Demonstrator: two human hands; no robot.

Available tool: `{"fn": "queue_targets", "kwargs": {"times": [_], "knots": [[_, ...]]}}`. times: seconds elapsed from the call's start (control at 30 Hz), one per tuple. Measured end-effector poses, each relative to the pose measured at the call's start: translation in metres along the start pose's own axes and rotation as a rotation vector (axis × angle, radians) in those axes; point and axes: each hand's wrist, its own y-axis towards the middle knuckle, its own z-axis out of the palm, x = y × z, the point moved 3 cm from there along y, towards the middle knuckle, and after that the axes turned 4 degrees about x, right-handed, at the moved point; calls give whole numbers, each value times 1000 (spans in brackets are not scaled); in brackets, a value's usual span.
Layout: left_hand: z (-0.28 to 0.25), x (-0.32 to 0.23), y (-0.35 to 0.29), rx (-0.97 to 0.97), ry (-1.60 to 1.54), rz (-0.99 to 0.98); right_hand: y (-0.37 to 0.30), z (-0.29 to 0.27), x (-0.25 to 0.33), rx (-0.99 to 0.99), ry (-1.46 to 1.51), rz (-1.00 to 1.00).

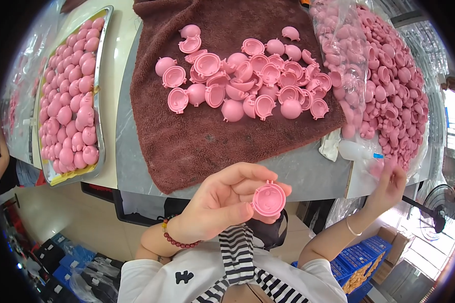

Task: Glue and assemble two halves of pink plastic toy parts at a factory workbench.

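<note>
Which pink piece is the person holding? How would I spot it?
Find the brown towel covered in pink plastic half-shells. Just below its near edge, the left hand pinches one round pink plastic shell. It alone is lifted off the table, hollow side facing up.

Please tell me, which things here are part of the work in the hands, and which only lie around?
In the work: pink shell half in left hand; loose pink halves on brown towel; clear bag of halves by right hand.

Lying about: tray of assembled pink pieces; white cloth; blue crates.
</note>
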Motion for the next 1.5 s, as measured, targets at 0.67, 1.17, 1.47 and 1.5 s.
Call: {"fn": "queue_targets", "kwargs": {"times": [0.67,1.17,1.47,1.5], "knots": [[-2,5,-5,29,-196,-127,-52,69,83,569,-188,-404],[-1,2,-5,101,207,139,-52,53,84,535,-99,-273],[2,1,-7,109,349,236,-45,59,86,673,-93,-332],[1,1,-7,63,371,242,-49,60,87,674,-91,-332]]}}
